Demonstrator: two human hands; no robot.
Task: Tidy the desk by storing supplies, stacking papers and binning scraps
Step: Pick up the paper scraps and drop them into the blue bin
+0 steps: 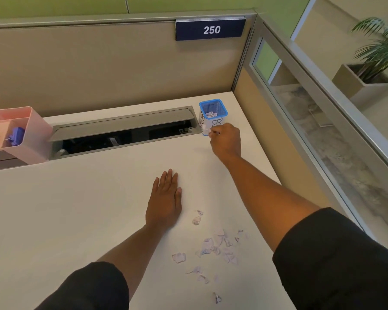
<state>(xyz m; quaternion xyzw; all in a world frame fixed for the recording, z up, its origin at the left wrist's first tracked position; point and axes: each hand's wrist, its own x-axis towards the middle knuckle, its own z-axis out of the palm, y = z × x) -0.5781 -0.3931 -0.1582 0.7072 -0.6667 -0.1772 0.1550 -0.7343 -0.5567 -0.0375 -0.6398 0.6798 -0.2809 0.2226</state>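
Scraps (215,247) remain; right hand (225,139) pinches one, left hand (165,200) flat; sign (211,30) reads "250".

A small blue mesh bin (213,115) with a white paper label is standing upright at the desk's far right, holding a few scraps. Nearer than the bin, torn pale paper scraps (213,249) are lying scattered flat and loose.

Office cubicle. A white desk (87,209) is enclosed by beige partitions (99,68), one bearing a number plate (211,30) reading 250. An open cable tray (121,133) runs along the desk's far edge. A potted palm (374,54) stands beyond the glazed side panel (311,113).
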